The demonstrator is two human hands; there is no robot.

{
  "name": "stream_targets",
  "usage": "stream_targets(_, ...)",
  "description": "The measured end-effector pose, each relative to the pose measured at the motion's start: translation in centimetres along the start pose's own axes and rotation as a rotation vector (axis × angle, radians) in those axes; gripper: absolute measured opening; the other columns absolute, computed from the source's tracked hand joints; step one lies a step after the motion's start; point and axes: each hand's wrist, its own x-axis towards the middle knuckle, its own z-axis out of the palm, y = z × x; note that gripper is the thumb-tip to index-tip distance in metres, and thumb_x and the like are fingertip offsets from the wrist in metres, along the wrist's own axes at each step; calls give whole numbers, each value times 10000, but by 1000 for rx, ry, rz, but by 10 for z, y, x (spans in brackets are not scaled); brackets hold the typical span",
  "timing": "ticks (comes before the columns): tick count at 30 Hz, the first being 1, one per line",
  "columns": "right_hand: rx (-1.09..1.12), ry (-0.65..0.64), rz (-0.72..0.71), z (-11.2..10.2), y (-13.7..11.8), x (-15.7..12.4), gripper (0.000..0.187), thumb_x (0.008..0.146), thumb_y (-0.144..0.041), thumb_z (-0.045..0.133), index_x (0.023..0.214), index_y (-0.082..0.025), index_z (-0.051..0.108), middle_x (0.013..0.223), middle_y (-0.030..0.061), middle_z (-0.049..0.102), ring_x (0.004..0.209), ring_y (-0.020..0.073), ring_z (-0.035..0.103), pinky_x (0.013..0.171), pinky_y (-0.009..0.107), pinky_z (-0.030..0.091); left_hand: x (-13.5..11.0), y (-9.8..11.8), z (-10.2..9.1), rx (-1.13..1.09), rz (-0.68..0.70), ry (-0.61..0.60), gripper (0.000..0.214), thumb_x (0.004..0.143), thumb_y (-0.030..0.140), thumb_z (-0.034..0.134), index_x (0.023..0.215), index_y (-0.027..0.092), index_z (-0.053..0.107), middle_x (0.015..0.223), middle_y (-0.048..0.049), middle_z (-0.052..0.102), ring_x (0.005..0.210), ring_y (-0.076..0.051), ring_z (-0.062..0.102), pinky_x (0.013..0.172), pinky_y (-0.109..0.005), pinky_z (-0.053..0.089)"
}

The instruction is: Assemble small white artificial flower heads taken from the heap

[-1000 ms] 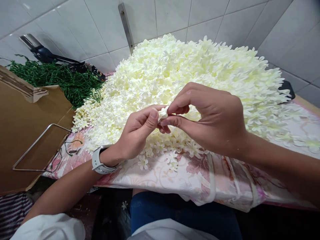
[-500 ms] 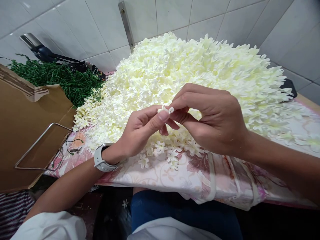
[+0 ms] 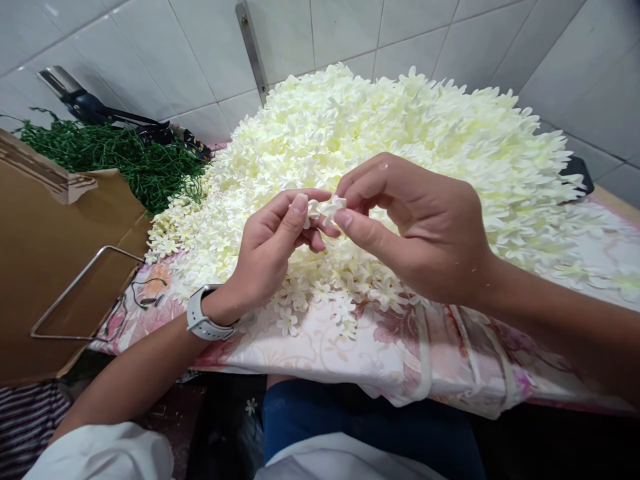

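Observation:
My left hand (image 3: pixel 270 243), with a pale watch on its wrist, pinches a small white artificial flower (image 3: pixel 312 212) between thumb and fingers. Close beside it, my right hand (image 3: pixel 423 230) grips another white flower (image 3: pixel 332 209) with its thumb and fingertips. The two blossoms nearly meet; whether they touch I cannot tell. Behind and below both hands spreads a large heap of white and pale yellow flowers (image 3: pixel 400 127). A few loose blossoms (image 3: pixel 287 321) lie at the heap's front edge.
At the left stands a brown cardboard box (image 3: pixel 60 267) with a bent metal wire (image 3: pixel 70 290). Tangled green stems (image 3: pixel 120 157) are piled behind it. A flowered cloth (image 3: pixel 310 350) covers the table. White tiles (image 3: pixel 345 30) form the wall behind, and a dark object (image 3: pixel 577 175) shows at right.
My left hand has shifted slightly left, with its thumb raised. My right thumb has come forward onto a flower. Both blossoms now show more fully between my fingers.

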Motion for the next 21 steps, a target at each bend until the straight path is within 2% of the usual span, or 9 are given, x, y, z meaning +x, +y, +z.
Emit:
stream_targets(2,112,26,64,1,-1,-1,180,925,-263,766,808,-243,631,843,7,702,850,186,702,779,381,595,1,1,-1,6,7,17,216,1011,387,666,1044,205,778,814,5,728,662,-46,666,664,-132,575)
stream_targets(4,188,73,114,1,0,0,231,841,-299,869,795,-237,651,820,0,711,807,176,710,753,360,621,1,1,-1,-3,17,24,213,1009,387,671,1032,201,773,779,11,713,651,-45,664,655,-129,572)
stream_targets(7,198,97,190,0,2,2,296,741,-305,949,892,-236,705,839,-3,741,775,164,710,708,327,645,1,2,-1,11,22,27,223,1010,398,667,1040,196,756,776,3,725,647,-54,662,647,-140,568)
stream_targets(10,163,62,227,-3,6,4,235,798,-227,897,966,-240,734,913,11,777,822,173,737,769,347,669,0,1,0,39,25,31,236,1005,419,672,1037,194,739,793,-13,755,650,-65,664,648,-157,563)
stream_targets(13,198,48,218,-3,8,5,141,855,-147,812,862,-235,702,878,4,749,836,173,734,784,360,664,0,1,0,45,29,28,241,1007,420,669,1035,191,739,788,-15,757,653,-67,669,647,-162,560)
stream_targets(17,257,58,229,-2,8,4,257,758,-224,924,824,-231,676,795,-17,709,745,149,696,669,307,637,1,0,-1,28,31,18,221,1024,391,648,1042,194,747,779,-3,739,666,-60,677,653,-151,565)
stream_targets(19,274,36,243,-1,7,4,278,736,-262,948,887,-229,717,820,-10,745,737,152,713,674,310,649,0,0,-1,30,28,18,218,1029,384,639,1051,196,749,783,-1,729,676,-60,677,660,-151,573)
stream_targets(21,302,-7,258,-1,5,4,230,783,-292,919,907,-226,737,830,-3,770,756,167,745,726,336,669,0,1,-1,34,28,17,216,1023,391,648,1045,202,750,783,6,713,664,-58,666,656,-152,576)
